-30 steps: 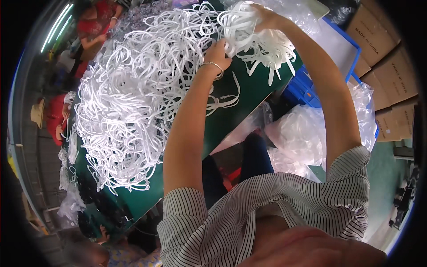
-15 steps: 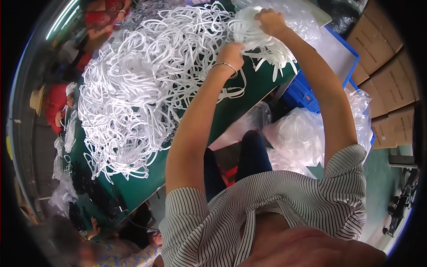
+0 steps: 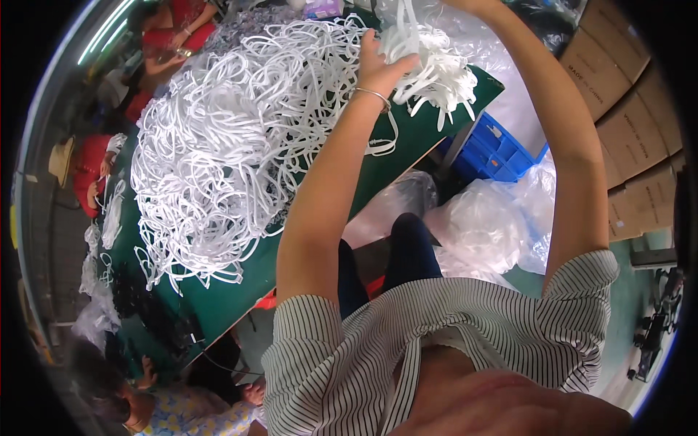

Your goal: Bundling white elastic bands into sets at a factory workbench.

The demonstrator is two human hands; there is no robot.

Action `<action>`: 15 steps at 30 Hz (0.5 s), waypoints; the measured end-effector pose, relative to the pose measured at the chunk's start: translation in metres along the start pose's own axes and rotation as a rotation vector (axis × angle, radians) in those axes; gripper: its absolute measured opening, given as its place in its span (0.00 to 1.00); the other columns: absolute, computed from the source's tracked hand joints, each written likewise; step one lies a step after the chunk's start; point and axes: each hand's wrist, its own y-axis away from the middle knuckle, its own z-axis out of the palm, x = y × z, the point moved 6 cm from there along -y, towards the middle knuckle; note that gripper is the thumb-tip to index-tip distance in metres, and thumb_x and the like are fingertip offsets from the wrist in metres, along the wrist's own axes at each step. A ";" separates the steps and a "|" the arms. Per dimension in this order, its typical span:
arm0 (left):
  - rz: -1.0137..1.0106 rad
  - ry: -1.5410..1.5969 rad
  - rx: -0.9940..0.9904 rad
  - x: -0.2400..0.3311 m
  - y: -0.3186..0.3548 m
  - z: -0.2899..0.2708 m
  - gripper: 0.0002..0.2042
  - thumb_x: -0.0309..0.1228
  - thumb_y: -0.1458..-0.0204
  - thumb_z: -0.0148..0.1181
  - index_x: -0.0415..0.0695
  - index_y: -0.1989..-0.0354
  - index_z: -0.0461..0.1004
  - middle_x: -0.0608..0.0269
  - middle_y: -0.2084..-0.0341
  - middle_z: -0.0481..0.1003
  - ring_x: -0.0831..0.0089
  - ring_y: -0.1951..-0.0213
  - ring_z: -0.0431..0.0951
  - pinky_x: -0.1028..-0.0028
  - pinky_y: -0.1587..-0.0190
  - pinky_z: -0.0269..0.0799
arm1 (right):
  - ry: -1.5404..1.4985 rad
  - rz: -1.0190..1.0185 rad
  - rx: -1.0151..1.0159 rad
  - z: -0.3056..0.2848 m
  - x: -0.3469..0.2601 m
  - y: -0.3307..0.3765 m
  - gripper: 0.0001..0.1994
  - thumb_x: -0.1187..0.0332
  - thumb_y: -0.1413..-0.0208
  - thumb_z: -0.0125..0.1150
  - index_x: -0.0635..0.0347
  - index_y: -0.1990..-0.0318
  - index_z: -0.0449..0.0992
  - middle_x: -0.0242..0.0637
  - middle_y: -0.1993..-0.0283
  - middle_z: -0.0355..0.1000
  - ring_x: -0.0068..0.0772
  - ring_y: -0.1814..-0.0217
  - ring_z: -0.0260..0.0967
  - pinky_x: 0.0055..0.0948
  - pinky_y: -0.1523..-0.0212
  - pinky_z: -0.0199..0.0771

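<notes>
A large tangled heap of white cables (image 3: 218,138) covers much of the green table (image 3: 291,261). At its right end lies a neater bundle of white cables (image 3: 440,73), its ends hanging toward the table's corner. My left hand (image 3: 379,69) is beside this bundle, thumb and fingers spread apart, with a bracelet at the wrist. Some white strands (image 3: 408,22) rise from the bundle to the picture's upper edge. My right hand (image 3: 469,4) is at that edge, above the bundle; its fingers are cut off, so any hold is hidden.
Clear plastic sheeting (image 3: 502,62) and a blue crate (image 3: 494,149) are on the right. Filled clear bags (image 3: 483,218) lie below it, near my legs. Cardboard boxes (image 3: 603,65) are stacked at far right. People in red (image 3: 174,33) sit across the table; another person (image 3: 174,410) is at lower left.
My right hand has moved up and partly out of the picture, with strands now rising from the bundle. My left hand has gone from closed to spread and moved slightly up.
</notes>
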 end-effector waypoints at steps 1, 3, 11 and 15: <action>0.022 0.006 -0.028 0.009 0.005 0.011 0.47 0.32 0.71 0.70 0.39 0.42 0.45 0.46 0.48 0.55 0.54 0.46 0.57 0.63 0.48 0.60 | -0.014 0.005 -0.021 -0.008 -0.009 -0.001 0.09 0.71 0.57 0.52 0.64 0.68 0.73 0.45 0.75 0.71 0.35 0.72 0.70 0.31 0.68 0.68; 0.139 -0.035 -0.024 0.013 0.008 0.025 0.45 0.30 0.68 0.69 0.40 0.41 0.45 0.49 0.53 0.63 0.64 0.51 0.63 0.69 0.53 0.64 | 0.140 -0.126 0.014 -0.021 -0.032 -0.003 0.09 0.71 0.57 0.52 0.64 0.68 0.73 0.44 0.74 0.71 0.36 0.71 0.70 0.31 0.67 0.68; 0.103 0.394 -0.203 0.047 0.061 0.039 0.19 0.31 0.51 0.55 0.40 0.51 0.61 0.59 0.68 0.71 0.74 0.65 0.72 0.75 0.61 0.68 | 0.006 0.056 0.023 -0.069 -0.084 0.033 0.07 0.73 0.58 0.55 0.68 0.71 0.74 0.38 0.77 0.71 0.26 0.73 0.67 0.26 0.69 0.67; 0.128 0.386 -0.220 0.060 0.104 0.025 0.27 0.23 0.57 0.58 0.42 0.47 0.54 0.58 0.68 0.70 0.74 0.73 0.72 0.77 0.70 0.70 | -0.148 0.324 -0.092 -0.074 -0.107 0.063 0.06 0.73 0.58 0.56 0.69 0.72 0.74 0.33 0.80 0.68 0.20 0.77 0.64 0.21 0.75 0.64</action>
